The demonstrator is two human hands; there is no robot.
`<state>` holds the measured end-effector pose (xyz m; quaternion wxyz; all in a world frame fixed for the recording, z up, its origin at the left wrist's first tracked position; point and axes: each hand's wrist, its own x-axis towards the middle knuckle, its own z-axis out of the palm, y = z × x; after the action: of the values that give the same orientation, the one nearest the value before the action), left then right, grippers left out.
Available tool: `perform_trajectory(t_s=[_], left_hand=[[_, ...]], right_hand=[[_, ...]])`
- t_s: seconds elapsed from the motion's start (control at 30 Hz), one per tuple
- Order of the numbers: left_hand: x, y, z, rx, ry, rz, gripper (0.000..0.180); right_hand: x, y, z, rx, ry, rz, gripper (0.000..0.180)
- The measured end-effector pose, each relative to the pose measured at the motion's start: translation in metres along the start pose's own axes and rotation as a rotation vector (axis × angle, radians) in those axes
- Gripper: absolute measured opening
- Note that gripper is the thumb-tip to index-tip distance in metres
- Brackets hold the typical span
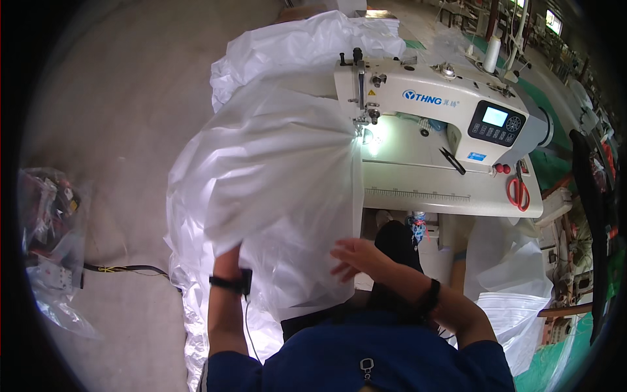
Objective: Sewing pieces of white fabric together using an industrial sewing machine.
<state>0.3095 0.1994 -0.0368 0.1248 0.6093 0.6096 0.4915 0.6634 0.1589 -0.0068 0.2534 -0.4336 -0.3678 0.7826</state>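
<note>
A large translucent white plastic sheet (pixel 261 170) spreads over the left side of the sewing table and hangs toward my lap. Its folds gather at the needle area of a white sewing machine (pixel 431 98), where a lamp shines. My left hand (pixel 228 260) reaches in under a fold at the sheet's lower left; its fingers are hidden by the plastic. My right hand (pixel 354 257) is at the sheet's lower right edge, fingers spread and nothing held in them. Whether those fingertips touch the plastic I cannot tell.
Black thread snips (pixel 452 161) and red-handled scissors (pixel 518 194) lie on the table (pixel 418 202) to the right. A white thread cone (pixel 492 55) stands behind the machine. More folded plastic sheeting (pixel 513 281) hangs at lower right. A filled clear bag (pixel 52 215) and a black cable (pixel 130 268) lie on the floor at left.
</note>
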Motion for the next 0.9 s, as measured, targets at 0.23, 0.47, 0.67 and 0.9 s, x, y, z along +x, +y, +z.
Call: perform_trajectory(t_s=[0.23,0.47,0.67,0.9], left_hand=[[-0.094,0.161,0.002,0.362,-0.536,0.259,0.038],[-0.092,0.2,0.02,0.729,-0.116,0.34,0.044],[-0.102,0.111,0.039,0.89,-0.317,0.311,0.058],[-0.111,0.129,0.055,0.84,-0.106,0.378,0.043]], right_hand=[[0.084,0.028,0.01,0.137,0.151,-0.075,0.036],[0.02,0.05,0.047,-0.175,-0.421,0.011,0.022],[0.0,0.058,0.035,-0.433,-0.455,-0.052,0.023],[-0.002,0.062,0.031,-0.508,-0.451,-0.038,0.023]])
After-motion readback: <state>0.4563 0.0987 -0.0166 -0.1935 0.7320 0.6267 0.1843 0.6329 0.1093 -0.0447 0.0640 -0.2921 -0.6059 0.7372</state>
